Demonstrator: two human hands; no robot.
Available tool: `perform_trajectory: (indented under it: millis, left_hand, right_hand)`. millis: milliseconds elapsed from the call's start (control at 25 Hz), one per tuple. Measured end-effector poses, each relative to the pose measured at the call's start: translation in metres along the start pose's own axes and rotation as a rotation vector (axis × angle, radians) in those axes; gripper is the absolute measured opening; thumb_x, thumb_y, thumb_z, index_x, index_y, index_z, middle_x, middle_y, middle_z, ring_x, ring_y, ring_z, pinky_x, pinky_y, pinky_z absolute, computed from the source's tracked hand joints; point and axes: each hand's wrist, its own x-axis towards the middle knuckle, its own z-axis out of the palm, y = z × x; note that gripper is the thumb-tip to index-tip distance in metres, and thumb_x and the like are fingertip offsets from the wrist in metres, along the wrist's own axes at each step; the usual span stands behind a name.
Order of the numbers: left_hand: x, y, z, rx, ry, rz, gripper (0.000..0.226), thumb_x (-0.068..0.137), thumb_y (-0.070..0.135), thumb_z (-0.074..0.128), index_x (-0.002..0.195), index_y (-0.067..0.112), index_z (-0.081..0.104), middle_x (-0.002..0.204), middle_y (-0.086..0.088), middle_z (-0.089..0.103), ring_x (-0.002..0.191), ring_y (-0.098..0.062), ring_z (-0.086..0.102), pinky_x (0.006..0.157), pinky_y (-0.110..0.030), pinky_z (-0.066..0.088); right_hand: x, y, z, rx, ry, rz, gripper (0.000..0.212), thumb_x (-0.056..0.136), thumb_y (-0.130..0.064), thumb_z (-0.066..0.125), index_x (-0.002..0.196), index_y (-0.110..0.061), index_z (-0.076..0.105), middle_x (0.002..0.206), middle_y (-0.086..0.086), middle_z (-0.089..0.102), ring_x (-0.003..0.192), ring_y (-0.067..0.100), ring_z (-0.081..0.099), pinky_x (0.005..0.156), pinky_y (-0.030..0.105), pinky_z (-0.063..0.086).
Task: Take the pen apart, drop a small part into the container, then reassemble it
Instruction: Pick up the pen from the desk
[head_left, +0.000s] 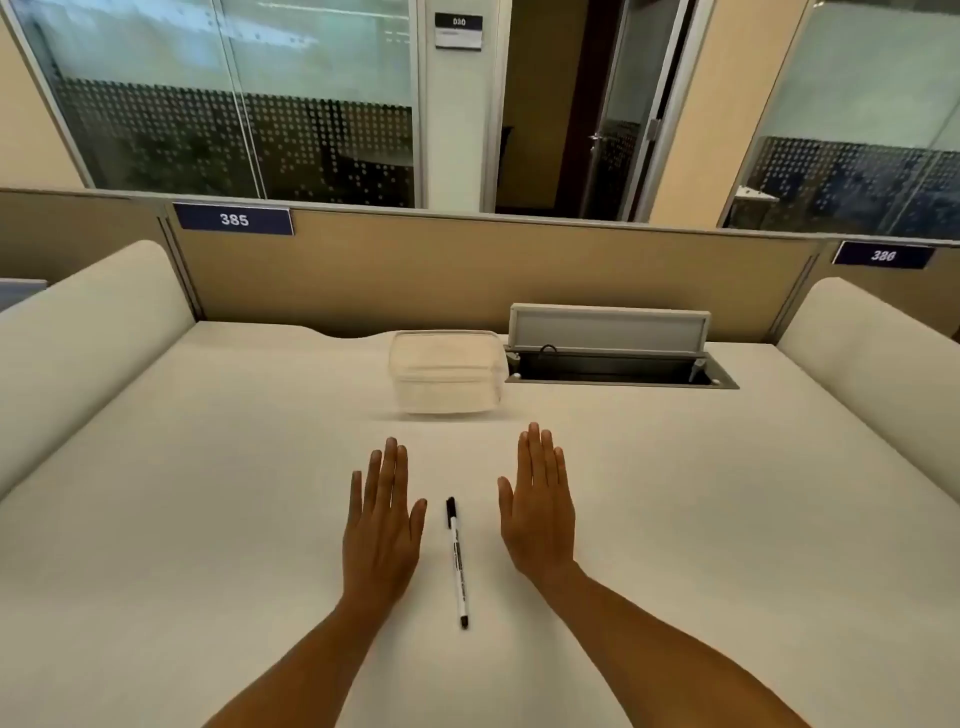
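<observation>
Head view: marker pen flat on the counter between left hand and right hand, long axis pointing away, about equally near both, fingers extended, together, holding nothing; clear, slightly blurred container beyond, seemingly empty.

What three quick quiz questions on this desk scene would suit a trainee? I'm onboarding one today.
1. True or false: the pen lies on the desk between the left hand and right hand.
2. Where is the container relative to the pen? A) nearer the person B) farther away C) left of the left hand
3. Fill in: both hands are flat and ____, holding nothing.

Key: 1 true; 2 B; 3 open
</observation>
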Motion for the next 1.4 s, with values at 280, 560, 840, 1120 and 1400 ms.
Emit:
perform_trajectory:
  millis: [280, 560, 840, 1120, 1400]
  left_hand:
    - [-0.038, -0.005, 0.025, -0.021, -0.210, -0.092, 0.060, 0.094, 0.025, 0.023, 0.149, 0.007, 0.006, 0.158, -0.005, -0.001, 0.147, -0.025, 0.004, 0.119, -0.040, 0.000]
    - [-0.042, -0.006, 0.029, -0.028, -0.266, -0.120, 0.059, 0.098, 0.033, 0.025, 0.149, 0.012, 0.005, 0.160, -0.004, 0.008, 0.147, -0.020, 0.005, 0.118, -0.038, -0.003]
    - [-0.043, -0.006, 0.028, -0.038, -0.266, -0.131, 0.059, 0.098, 0.033, 0.026, 0.150, 0.013, 0.007, 0.160, -0.002, 0.009, 0.147, -0.018, 0.005, 0.119, -0.038, -0.002]
    - [-0.045, -0.003, 0.026, -0.041, -0.257, -0.161, 0.057, 0.098, 0.033, 0.029, 0.150, 0.014, 0.010, 0.159, -0.002, 0.012, 0.147, -0.019, 0.008, 0.119, -0.038, 0.000]
    - [-0.035, 0.019, 0.013, -0.349, -0.456, -0.408, 0.070, 0.093, 0.038, 0.045, 0.150, 0.012, 0.011, 0.161, -0.005, -0.003, 0.147, -0.022, -0.005, 0.117, -0.038, -0.003]
  right_hand:
    - [-0.039, -0.002, 0.012, -0.023, -0.061, 0.027, 0.055, 0.098, -0.026, 0.033, 0.144, 0.001, 0.022, 0.155, 0.016, 0.021, 0.145, 0.027, 0.012, 0.119, 0.039, 0.012]
    - [-0.053, -0.031, 0.006, 0.118, -0.004, 0.065, 0.035, 0.087, -0.007, 0.058, 0.120, 0.004, 0.057, 0.128, 0.019, 0.059, 0.128, 0.035, 0.048, 0.111, 0.047, 0.034]
    - [-0.079, -0.062, -0.005, 0.255, -0.137, 0.131, 0.022, 0.083, -0.025, 0.063, 0.096, -0.008, 0.058, 0.091, 0.006, 0.062, 0.082, 0.024, 0.056, 0.071, 0.035, 0.052]
    - [-0.082, -0.059, -0.009, 0.252, -0.188, 0.159, 0.011, 0.086, -0.019, 0.061, 0.088, -0.009, 0.057, 0.084, 0.007, 0.059, 0.077, 0.023, 0.054, 0.068, 0.035, 0.051]
    - [-0.069, -0.052, -0.018, 0.442, -0.346, 0.395, 0.010, 0.097, -0.016, 0.045, 0.096, -0.009, 0.052, 0.098, 0.007, 0.058, 0.086, 0.018, 0.051, 0.073, 0.026, 0.044]
